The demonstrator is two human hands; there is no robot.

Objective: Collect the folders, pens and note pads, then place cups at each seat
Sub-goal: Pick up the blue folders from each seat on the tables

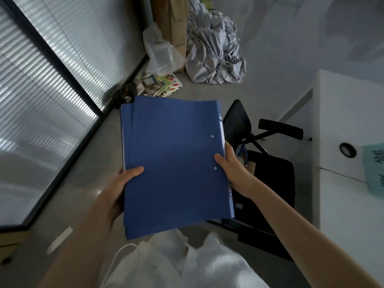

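A stack of blue folders (174, 163) is held flat in front of me, above the floor. My left hand (122, 183) grips the stack's left edge, thumb on top. My right hand (230, 165) grips the right edge near two metal rivets, thumb on the cover. The stack's edges are slightly offset, so more than one folder shows. No pens, note pads or cups are in view.
A black office chair (268, 173) stands just right of the folders, beside a white desk (349, 121) with a cable hole. A glass partition with blinds (41, 90) runs along the left. Crumpled cloth (214, 48), a plastic bag and booklets (158, 84) lie on the floor ahead.
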